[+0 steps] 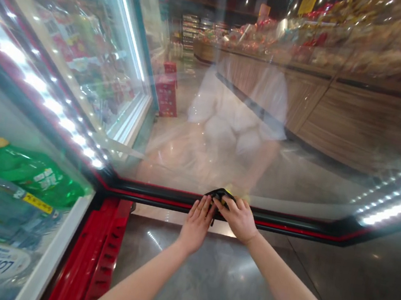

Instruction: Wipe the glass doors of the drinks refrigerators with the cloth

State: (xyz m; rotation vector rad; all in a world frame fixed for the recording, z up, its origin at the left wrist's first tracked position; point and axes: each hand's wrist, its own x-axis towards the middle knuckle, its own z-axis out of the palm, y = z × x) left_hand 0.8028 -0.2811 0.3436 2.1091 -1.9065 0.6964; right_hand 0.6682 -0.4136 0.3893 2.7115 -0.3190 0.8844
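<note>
"Bare forearms (293, 285) lie nearest my camera, both slanting up to the black door rail (162, 197). I'm steering from afar, so ask away."

"What do the grips have?"

"My left grip (196, 223) lays its fingers side by side against a small dark piece (219, 192) at the middle of the rail. My right grip (238, 219) bends its fingers onto that piece from the other side. I can't tell whether either is clenched around it."

"How would it handle?"

"Unclear: it's black and angular with a touch of yellow. I'd guess light, best pinched at both ends. The rail looks smooth and rigid, edged with thin red lines, so I'd take the door there."

"Not by the glass?"

"No. That broad clear pane (312, 188) above the rail I'd judge heavy, slick and breakable. It carries a pale reflection of white sleeves."

"Farther out?"

"Left of the rail, a slotted red base (92, 254), then rounded, glossy bottles, one green (44, 176). Below the rail, smooth grey floor (201, 287). Above and right of it, a wood-grained counter (371, 126)."
</note>
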